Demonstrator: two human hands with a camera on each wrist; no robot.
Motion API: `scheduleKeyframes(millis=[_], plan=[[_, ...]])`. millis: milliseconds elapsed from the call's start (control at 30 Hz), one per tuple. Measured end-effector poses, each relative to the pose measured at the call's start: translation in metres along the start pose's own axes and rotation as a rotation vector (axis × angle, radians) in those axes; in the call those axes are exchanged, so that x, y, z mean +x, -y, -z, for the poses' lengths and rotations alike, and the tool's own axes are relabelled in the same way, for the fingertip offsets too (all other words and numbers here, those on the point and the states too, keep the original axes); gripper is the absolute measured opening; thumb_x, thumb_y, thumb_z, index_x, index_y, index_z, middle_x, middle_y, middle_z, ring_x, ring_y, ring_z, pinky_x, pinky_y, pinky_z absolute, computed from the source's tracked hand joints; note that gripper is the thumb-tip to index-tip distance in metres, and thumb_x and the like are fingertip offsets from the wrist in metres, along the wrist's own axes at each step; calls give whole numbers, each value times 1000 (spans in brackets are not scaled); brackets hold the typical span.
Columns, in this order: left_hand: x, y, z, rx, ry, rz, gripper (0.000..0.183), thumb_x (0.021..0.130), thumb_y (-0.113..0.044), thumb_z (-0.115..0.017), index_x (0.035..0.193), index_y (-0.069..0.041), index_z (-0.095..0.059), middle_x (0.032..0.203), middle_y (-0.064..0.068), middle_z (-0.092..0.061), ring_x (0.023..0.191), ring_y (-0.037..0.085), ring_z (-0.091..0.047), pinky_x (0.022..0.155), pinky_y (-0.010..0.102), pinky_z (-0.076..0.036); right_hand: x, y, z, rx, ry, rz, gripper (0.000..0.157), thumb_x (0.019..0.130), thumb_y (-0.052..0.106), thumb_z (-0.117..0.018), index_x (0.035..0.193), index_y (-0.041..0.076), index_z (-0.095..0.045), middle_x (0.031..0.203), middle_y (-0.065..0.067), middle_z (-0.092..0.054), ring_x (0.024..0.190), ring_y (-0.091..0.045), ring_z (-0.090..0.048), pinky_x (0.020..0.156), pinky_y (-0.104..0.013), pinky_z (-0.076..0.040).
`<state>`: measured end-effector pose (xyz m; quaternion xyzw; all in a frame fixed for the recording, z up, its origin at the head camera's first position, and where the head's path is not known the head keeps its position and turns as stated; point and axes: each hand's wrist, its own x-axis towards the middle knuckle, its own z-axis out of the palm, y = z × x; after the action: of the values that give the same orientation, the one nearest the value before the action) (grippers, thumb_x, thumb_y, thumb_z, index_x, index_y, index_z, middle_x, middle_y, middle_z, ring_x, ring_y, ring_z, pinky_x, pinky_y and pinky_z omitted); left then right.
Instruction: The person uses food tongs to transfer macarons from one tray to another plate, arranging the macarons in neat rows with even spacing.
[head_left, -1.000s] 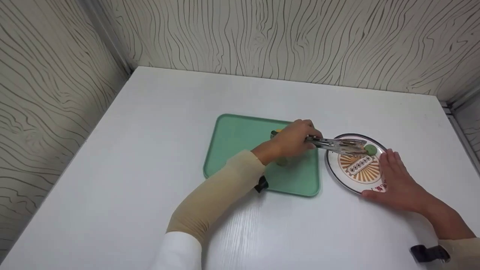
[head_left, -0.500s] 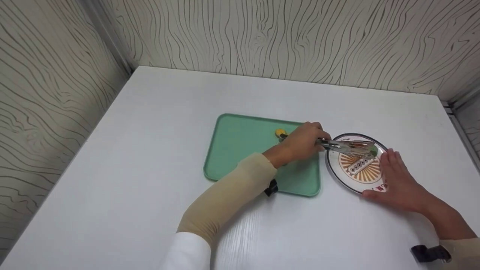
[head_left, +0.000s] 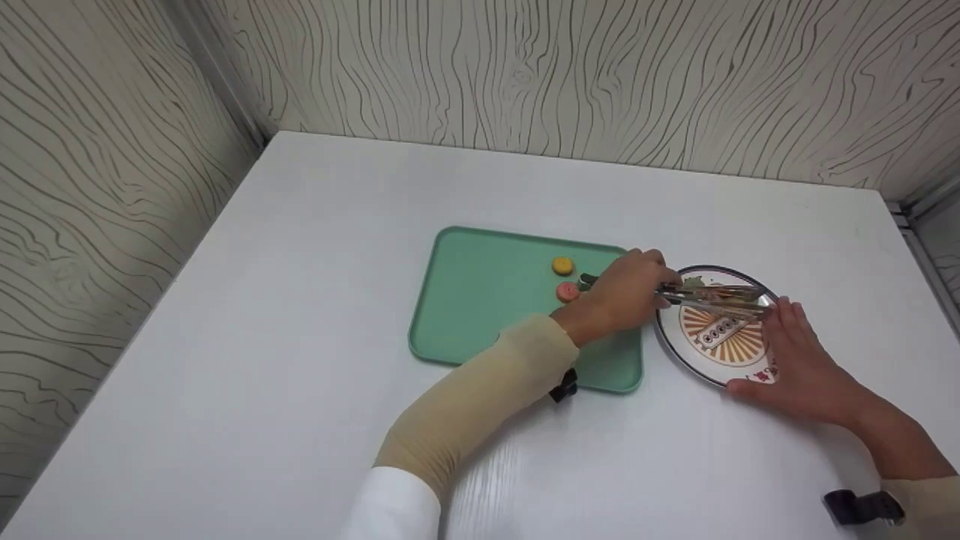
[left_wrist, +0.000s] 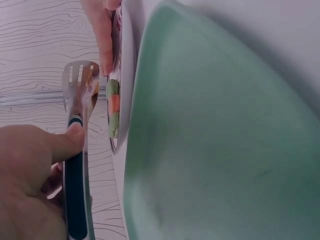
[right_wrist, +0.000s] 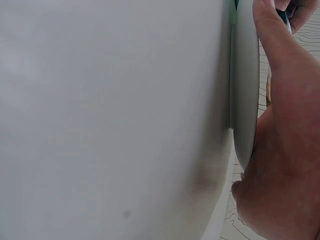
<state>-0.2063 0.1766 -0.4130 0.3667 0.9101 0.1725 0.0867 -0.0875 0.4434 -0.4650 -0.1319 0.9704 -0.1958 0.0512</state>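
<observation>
In the head view my left hand (head_left: 634,289) grips metal tongs (head_left: 716,300) with dark teal handles, seen closer in the left wrist view. Their slotted head is over the patterned round plate (head_left: 675,349); something orange-brown shows behind it, its kind unclear. A green piece with an orange middle (left_wrist: 114,107) lies on the plate, apart from the tongs. My right hand (head_left: 810,375) rests along the plate's right rim, fingers straight, thumb at the near edge. On the green tray (head_left: 480,300), beneath my left forearm, lie a yellow round piece (head_left: 562,265) and a pink round piece (head_left: 568,292).
A white table (head_left: 262,360) bears the tray and the plate, side by side with a narrow gap. Wood-grain panels (head_left: 525,82) stand behind and to the left. Black straps with a device (head_left: 862,508) sit at the wrists.
My left hand and the tongs have shifted right, farther over the plate. The yellow and pink pieces on the tray have come into view. My right hand stays at the rim.
</observation>
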Motion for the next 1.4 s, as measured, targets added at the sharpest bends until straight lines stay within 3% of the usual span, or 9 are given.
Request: scheduleKeyframes(millis=[200,367,700,933,1067,1400], plan=[[3,-10,-5,38,21,45,39,100,-27,-67,139,-31,-64,124,-10,-59,111,7,-50,99,18,-39,1,0,0,17,-7,-10,124,83,43,-82,156,-15,-1,159,-42,9,149,-48,20,118,-38,16],[4,-13,-9,55,12,38,39,100,-28,-67,139,-31,-64,125,-10,-59,112,7,-50,99,19,-39,0,1,1,51,3,-24,122,83,41,-81,158,-10,0,159,-41,12,149,-48,21,119,-51,13],[4,-17,-14,44,-4,30,36,101,-28,-65,137,-31,-66,124,-10,-59,112,7,-51,100,19,-39,0,0,1,17,-15,31,119,83,40,-82,158,-12,-4,159,-42,7,151,-44,20,118,-32,19],[1,-16,-10,56,-3,28,39,100,-28,-67,139,-32,-64,125,-11,-59,111,7,-50,99,18,-39,0,3,3,36,0,8,120,84,40,-81,159,-9,0,159,-41,10,150,-45,21,118,-36,18],[-1,-15,-5,59,14,43,40,100,-27,-67,140,-31,-63,126,-11,-59,113,6,-50,101,19,-38,-1,3,2,31,9,-20,121,85,43,-80,156,-14,0,159,-41,11,149,-46,22,118,-40,17],[-4,-8,3,133,13,25,36,99,-28,-69,135,-31,-68,121,-9,-61,104,8,-52,94,21,-43,-1,4,3,1,26,-27,125,85,45,-79,152,-21,3,158,-42,13,149,-46,23,114,-27,19]])
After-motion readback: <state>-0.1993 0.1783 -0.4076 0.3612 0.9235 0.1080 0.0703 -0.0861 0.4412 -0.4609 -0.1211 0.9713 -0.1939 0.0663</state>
